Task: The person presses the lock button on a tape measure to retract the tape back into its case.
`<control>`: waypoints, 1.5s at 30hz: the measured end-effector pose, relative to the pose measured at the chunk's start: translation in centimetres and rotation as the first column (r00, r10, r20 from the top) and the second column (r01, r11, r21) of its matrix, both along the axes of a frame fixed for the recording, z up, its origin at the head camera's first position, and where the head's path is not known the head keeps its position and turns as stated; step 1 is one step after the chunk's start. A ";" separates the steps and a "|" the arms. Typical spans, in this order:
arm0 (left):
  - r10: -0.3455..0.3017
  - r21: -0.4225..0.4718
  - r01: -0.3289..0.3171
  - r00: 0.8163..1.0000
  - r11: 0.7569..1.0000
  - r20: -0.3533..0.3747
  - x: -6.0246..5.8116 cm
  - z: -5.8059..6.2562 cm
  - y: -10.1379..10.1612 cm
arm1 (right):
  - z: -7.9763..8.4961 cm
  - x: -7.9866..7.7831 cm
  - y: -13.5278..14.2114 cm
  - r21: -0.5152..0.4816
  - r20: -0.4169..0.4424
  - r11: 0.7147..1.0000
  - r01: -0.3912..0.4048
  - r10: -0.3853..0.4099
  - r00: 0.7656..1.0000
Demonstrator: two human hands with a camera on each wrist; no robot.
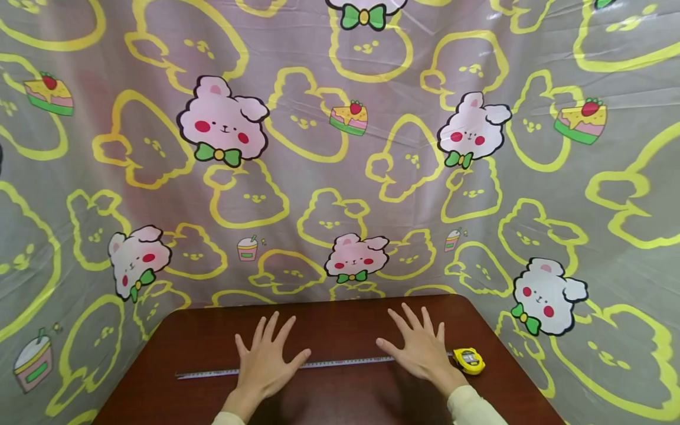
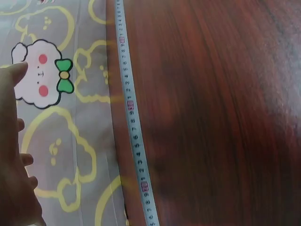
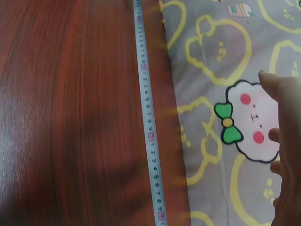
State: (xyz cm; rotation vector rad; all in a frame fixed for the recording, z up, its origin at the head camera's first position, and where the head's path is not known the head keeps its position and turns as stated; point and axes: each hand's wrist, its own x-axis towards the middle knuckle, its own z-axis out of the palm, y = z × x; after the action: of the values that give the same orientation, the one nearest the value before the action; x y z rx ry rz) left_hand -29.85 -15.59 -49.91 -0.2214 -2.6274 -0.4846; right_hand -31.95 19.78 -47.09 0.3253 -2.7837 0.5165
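A yellow tape measure (image 1: 470, 360) sits at the right side of the dark wooden table, its metal blade (image 1: 347, 361) drawn out leftward across the top. My left hand (image 1: 267, 360) is spread above the left part of the blade, hiding a stretch of it in the head view. Over the right part, close to the case, my right hand (image 1: 422, 348) is spread too. Neither hand holds anything. In the left wrist view the numbered blade (image 2: 131, 108) runs lengthwise, apart from the fingers (image 2: 16, 141). The right wrist view shows the blade (image 3: 149, 122) likewise apart from the fingers (image 3: 282, 113).
The brown table (image 1: 329, 401) has rounded far corners. A grey curtain (image 1: 297, 177) printed with yellow outlines and white rabbits hangs behind the table and along both sides. Dark shadows of the hands fall on the wood.
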 end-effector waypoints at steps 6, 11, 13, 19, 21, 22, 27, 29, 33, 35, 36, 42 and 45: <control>-0.018 0.043 0.016 0.998 0.999 0.057 0.0 -0.1 -1.9 | 0.0 0.1 1.8 -0.020 0.013 0.999 0.029 -0.029 0.999; -0.005 0.075 -0.002 0.996 0.997 0.093 0.2 -0.3 -4.1 | -0.2 0.0 3.1 -0.058 0.037 0.998 0.039 -0.037 0.999; 0.005 0.088 -0.016 0.993 0.996 0.117 0.2 -0.4 -4.9 | -0.2 0.0 3.6 -0.070 0.036 0.997 0.044 -0.041 0.999; 0.038 0.121 -0.055 0.989 0.991 0.143 0.5 -0.9 -7.2 | -0.6 0.0 5.4 -0.093 0.000 0.992 0.081 -0.082 0.997; 0.048 0.121 -0.065 0.989 0.991 0.137 0.7 -1.0 -7.9 | -0.8 0.1 5.9 -0.101 -0.015 0.990 0.095 -0.097 0.995; 0.052 0.121 -0.069 0.989 0.990 0.136 0.8 -1.1 -8.2 | -0.9 0.1 6.1 -0.104 -0.023 0.989 0.101 -0.104 0.994; 0.074 0.119 -0.094 0.985 0.988 0.156 0.9 -1.6 -9.4 | -1.6 0.2 7.4 -0.135 -0.060 0.983 0.125 -0.134 0.989; 0.081 0.125 -0.103 0.982 0.987 0.169 0.9 -1.9 -9.7 | -1.8 0.3 8.0 -0.146 -0.077 0.980 0.136 -0.148 0.986; 0.096 0.141 -0.130 0.970 0.981 0.223 0.8 -2.4 -10.6 | -2.4 0.4 9.0 -0.147 -0.096 0.976 0.162 -0.177 0.980; 0.107 0.151 -0.149 0.961 0.977 0.255 0.7 -2.6 -11.2 | -2.9 0.5 9.5 -0.146 -0.096 0.973 0.176 -0.191 0.977; 0.114 0.155 -0.160 0.956 0.975 0.270 0.6 -2.7 -11.5 | -3.2 0.5 9.9 -0.150 -0.093 0.972 0.182 -0.197 0.976; 0.160 0.173 -0.227 0.929 0.958 0.335 0.8 -3.2 -13.5 | -4.9 0.4 11.5 -0.175 -0.059 0.962 0.209 -0.222 0.973; 0.181 0.169 -0.257 0.913 0.952 0.365 1.0 -3.5 -14.6 | -5.7 0.3 12.0 -0.190 -0.014 0.955 0.230 -0.237 0.972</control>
State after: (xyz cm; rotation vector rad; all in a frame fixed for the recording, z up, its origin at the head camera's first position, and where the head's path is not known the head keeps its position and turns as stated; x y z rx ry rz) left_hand -28.88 -30.24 -53.42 0.2531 -2.8595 -0.7818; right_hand -31.61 31.76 -52.83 -0.0357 -2.6626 0.6980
